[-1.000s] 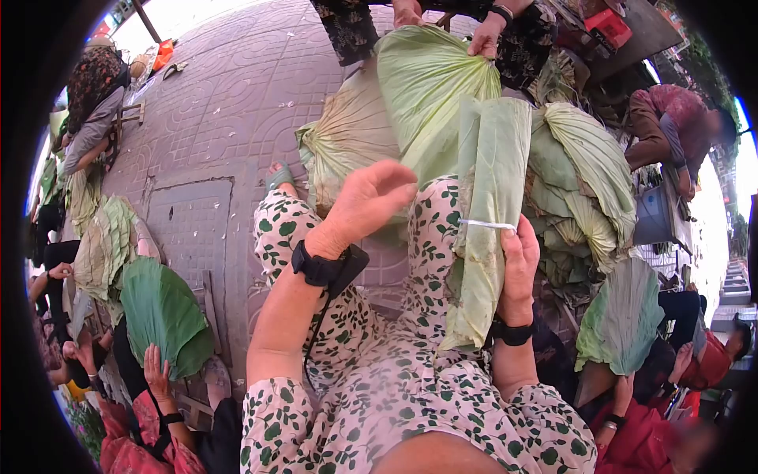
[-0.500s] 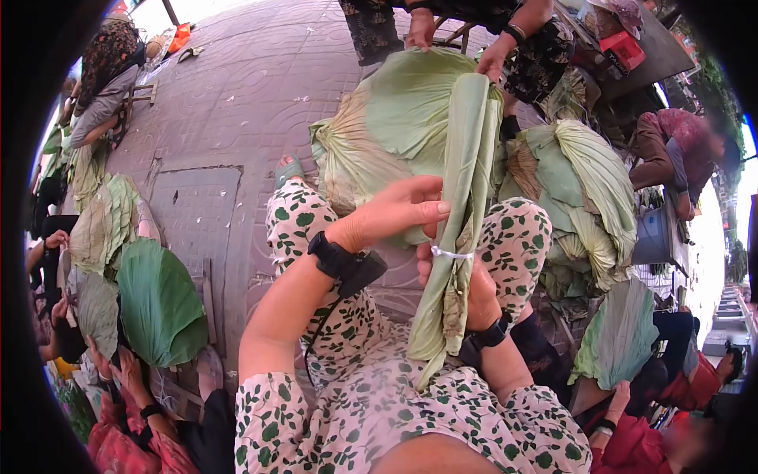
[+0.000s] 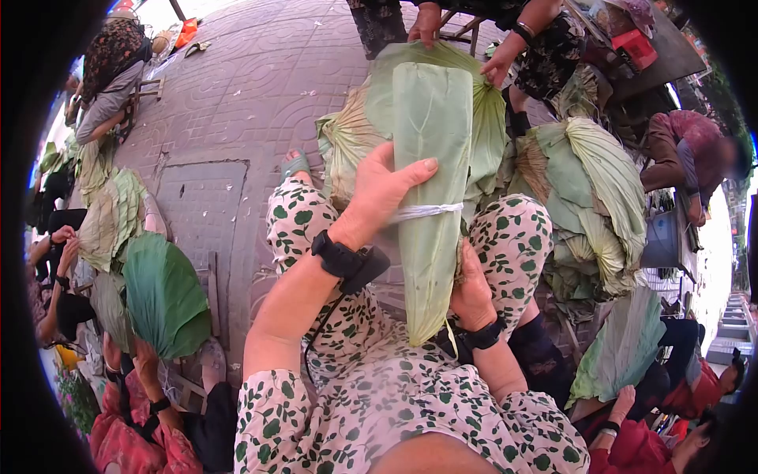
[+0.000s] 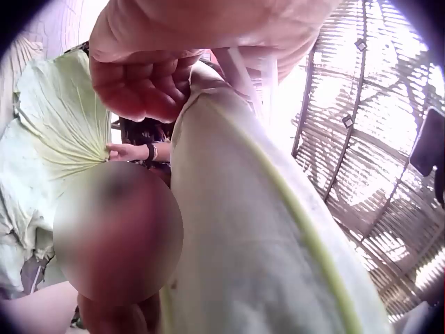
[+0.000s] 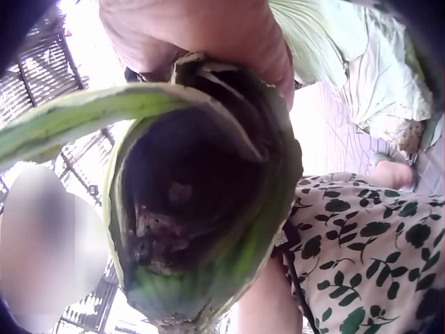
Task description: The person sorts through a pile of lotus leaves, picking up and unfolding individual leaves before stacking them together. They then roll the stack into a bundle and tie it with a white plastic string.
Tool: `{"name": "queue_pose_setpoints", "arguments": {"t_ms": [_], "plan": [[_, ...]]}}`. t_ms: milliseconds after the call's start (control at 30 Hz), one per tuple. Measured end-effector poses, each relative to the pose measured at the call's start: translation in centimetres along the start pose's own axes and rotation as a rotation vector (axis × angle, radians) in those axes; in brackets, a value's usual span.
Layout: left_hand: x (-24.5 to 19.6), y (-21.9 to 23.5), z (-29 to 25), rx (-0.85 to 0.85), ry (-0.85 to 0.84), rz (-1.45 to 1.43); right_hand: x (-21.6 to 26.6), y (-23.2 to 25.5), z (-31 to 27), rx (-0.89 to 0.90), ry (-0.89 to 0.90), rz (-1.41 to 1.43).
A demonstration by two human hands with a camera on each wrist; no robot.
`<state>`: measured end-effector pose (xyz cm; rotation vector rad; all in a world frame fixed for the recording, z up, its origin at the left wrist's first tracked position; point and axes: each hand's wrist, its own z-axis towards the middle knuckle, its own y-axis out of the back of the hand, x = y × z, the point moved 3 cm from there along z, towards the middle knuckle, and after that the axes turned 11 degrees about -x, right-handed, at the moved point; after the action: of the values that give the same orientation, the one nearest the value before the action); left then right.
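Note:
A long, pale green folded leaf bundle (image 3: 433,142) stands over the lap, wide at the top and tapering below, with a thin white tie (image 3: 430,211) around its middle. My left hand (image 3: 375,193) grips its left side above the tie, thumb across the front and fingers hidden behind. Lower down, my right hand (image 3: 472,291) holds the right edge. The left wrist view has the left hand (image 4: 208,42) over the bundle (image 4: 243,195), white strands beside it. In the right wrist view, the right hand (image 5: 208,28) is at the bundle's hollow, dark-centred end (image 5: 278,202).
Across from me, a person's hands (image 3: 499,65) hold a large leaf (image 3: 489,126). Leaf piles lie on the right (image 3: 604,189) and left (image 3: 110,217). Other people sit on both sides, one near a dark green leaf (image 3: 166,296). A grey bucket (image 3: 662,237) stands at the right.
The bundle has moved left and turned its broad face to the head view. My left hand, first apart from it, now grips it; my right hand has moved left and lower.

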<state>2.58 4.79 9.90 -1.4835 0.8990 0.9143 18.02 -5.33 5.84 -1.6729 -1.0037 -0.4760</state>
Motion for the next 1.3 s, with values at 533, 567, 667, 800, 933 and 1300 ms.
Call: {"name": "queue_pose_setpoints", "arguments": {"t_ms": [533,567,667,800,933,1300], "plan": [[1.6,0.0,-0.4,0.210,0.099,0.311,-0.7,-0.3,0.8,-0.034,0.121,-0.149],[1.7,-0.1,-0.5,0.221,0.113,0.326,-0.9,-0.1,0.9,-0.039,0.142,-0.171],[2.4,-0.2,-0.2,0.198,0.108,0.348,-0.8,-0.1,1.0,-0.077,0.177,-0.215],[2.1,0.5,0.5,0.071,0.224,0.190,0.0,-0.7,0.7,-0.101,0.191,-0.131],[1.3,1.3,1.0,0.060,0.335,-0.118,0.1,-0.7,0.4,-0.100,0.180,-0.118],[-1.8,0.6,0.0,0.785,0.265,-0.777,-0.5,-0.4,0.5,-0.155,0.130,-0.137]]}}
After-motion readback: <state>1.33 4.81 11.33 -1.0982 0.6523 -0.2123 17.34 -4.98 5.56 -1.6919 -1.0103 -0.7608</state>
